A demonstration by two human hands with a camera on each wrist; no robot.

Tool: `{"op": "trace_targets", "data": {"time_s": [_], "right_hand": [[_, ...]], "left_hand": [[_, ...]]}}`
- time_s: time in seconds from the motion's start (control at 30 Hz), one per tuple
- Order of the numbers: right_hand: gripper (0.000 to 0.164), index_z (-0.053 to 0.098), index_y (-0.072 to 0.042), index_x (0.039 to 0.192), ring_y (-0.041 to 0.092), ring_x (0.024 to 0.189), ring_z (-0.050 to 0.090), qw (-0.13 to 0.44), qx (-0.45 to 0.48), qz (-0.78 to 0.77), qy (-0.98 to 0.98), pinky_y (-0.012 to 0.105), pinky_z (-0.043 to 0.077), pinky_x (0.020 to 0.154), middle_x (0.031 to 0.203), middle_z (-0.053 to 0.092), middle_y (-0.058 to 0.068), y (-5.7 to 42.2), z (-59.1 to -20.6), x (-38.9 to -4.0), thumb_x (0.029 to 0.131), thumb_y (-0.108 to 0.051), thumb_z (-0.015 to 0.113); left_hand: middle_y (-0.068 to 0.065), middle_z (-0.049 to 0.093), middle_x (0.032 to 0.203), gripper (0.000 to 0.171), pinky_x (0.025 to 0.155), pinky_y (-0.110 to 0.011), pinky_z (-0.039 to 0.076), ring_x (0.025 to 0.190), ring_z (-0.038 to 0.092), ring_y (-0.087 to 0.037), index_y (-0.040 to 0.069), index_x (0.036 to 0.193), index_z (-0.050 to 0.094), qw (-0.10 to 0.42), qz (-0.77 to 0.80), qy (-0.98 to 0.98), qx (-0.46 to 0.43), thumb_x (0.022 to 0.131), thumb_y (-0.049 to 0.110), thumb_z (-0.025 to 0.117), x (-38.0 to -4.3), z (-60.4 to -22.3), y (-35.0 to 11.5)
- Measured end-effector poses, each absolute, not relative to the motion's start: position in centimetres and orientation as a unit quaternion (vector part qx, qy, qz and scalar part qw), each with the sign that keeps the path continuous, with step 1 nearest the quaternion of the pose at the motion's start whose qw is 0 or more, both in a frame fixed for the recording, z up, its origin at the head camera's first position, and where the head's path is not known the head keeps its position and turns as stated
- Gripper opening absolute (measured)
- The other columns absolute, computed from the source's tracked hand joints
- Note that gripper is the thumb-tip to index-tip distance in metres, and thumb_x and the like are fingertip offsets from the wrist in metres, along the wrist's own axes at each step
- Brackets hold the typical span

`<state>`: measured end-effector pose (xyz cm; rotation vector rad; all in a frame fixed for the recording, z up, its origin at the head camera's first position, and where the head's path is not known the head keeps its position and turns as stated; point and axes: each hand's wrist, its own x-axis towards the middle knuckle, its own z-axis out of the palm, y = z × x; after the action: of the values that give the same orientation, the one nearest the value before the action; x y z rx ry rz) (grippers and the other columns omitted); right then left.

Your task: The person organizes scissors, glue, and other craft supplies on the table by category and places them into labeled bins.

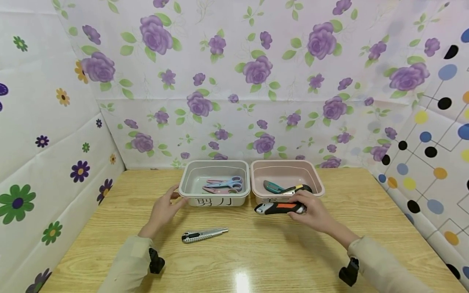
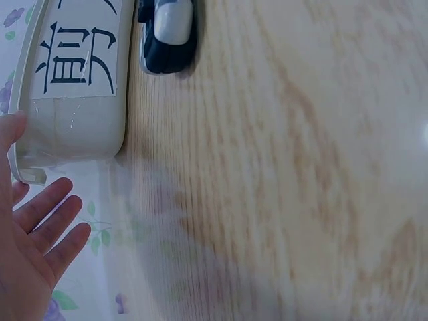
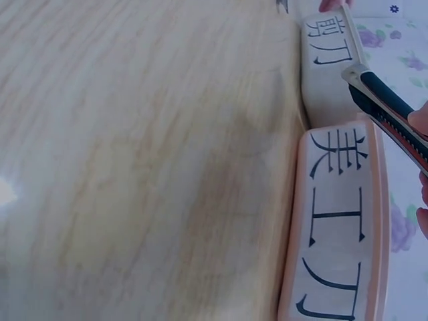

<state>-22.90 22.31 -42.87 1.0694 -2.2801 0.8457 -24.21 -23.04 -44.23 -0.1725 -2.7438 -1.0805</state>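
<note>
In the head view my right hand (image 1: 309,209) grips a black, orange and silver utility knife (image 1: 276,208) just in front of the pink bin (image 1: 256,175). The right wrist view shows this utility knife (image 3: 381,97) above the bin rims, with only fingertips (image 3: 420,120) in sight. My left hand (image 1: 165,209) is at the front left corner of the light grey bin (image 1: 187,175); its thumb touches the rim and the other fingers are extended, as the left wrist view shows. On the table, a silver snap-off utility knife (image 1: 204,235) lies in front of the grey bin.
Blue and pink scissors (image 1: 223,185) lie inside the grey bin. A teal utility knife (image 1: 272,187) and a black and yellow one (image 1: 301,188) lie in the pink bin. Both bins stand side by side at the wooden table's (image 1: 242,252) back edge, against a flowered cloth (image 1: 234,122).
</note>
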Motion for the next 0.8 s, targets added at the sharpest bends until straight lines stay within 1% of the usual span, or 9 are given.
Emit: {"op": "trace_targets", "data": {"time_s": [0.2, 0.4, 0.6, 0.8], "right_hand": [[0.031, 0.066, -0.009, 0.095, 0.011, 0.085, 0.051, 0.244, 0.393, 0.316, -0.828, 0.023, 0.045, 0.065, 0.096, 0.059, 0.002, 22.7, -42.2, -23.1, 0.067, -0.009, 0.079], [0.03, 0.066, -0.007, 0.094, 0.011, 0.083, 0.052, 0.249, 0.385, 0.316, -0.831, 0.019, 0.044, 0.065, 0.097, 0.059, 0.003, 23.0, -41.8, -23.2, 0.067, -0.008, 0.078], [0.034, 0.066, -0.008, 0.095, 0.013, 0.085, 0.053, 0.26, 0.379, 0.316, -0.83, 0.021, 0.045, 0.066, 0.097, 0.06, 0.005, 23.4, -41.2, -23.3, 0.064, -0.005, 0.079], [0.032, 0.066, -0.007, 0.095, 0.013, 0.082, 0.055, 0.266, 0.38, 0.317, -0.827, 0.021, 0.046, 0.064, 0.096, 0.061, 0.004, 24.0, -40.4, -23.9, 0.066, -0.003, 0.078]], "left_hand": [[-0.018, 0.059, 0.115, 0.068, 0.084, -0.053, 0.045, 0.108, 0.053, -0.036, 0.009, 0.138, 0.037, 0.085, -0.365, -0.926, -0.052, 0.086, 0.049, 0.055, -24.2, -44.3, -23.0], [-0.017, 0.06, 0.114, 0.067, 0.083, -0.053, 0.045, 0.107, 0.054, -0.036, 0.009, 0.137, 0.037, 0.087, -0.365, -0.925, -0.056, 0.086, 0.048, 0.056, -24.2, -44.3, -23.0], [-0.017, 0.06, 0.113, 0.065, 0.084, -0.052, 0.045, 0.105, 0.055, -0.036, 0.008, 0.136, 0.038, 0.092, -0.363, -0.926, -0.055, 0.086, 0.046, 0.056, -24.2, -44.4, -23.0], [-0.017, 0.061, 0.113, 0.065, 0.085, -0.051, 0.045, 0.105, 0.055, -0.033, 0.008, 0.136, 0.039, 0.094, -0.366, -0.924, -0.055, 0.086, 0.046, 0.056, -24.2, -44.4, -22.9]]}}
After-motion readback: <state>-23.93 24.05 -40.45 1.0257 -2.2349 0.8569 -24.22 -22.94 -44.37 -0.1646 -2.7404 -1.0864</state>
